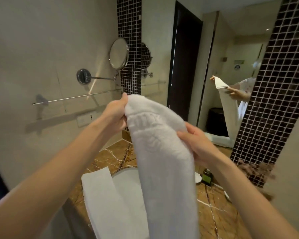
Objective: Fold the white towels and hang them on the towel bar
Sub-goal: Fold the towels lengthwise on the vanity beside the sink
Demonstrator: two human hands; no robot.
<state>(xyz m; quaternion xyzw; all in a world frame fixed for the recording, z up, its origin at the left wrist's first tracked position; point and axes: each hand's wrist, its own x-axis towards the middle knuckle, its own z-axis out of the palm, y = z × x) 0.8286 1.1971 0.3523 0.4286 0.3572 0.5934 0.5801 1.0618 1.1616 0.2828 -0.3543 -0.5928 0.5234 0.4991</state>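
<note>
Towel: white towel (162,169) hangs with its long axis downward.
Hands: left hand (116,114) and right hand (197,142) have fingers curled onto its top.
Bar: towel bar (76,97) lies up-left, nearer the left hand.

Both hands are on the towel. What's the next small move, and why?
Probably swing the towel left toward the towel bar and drape its top over it. The towel already hangs as a narrow folded strip, the left hand gripping its top end, the right hand pinching its edge lower down, and the bar is bare.
</note>
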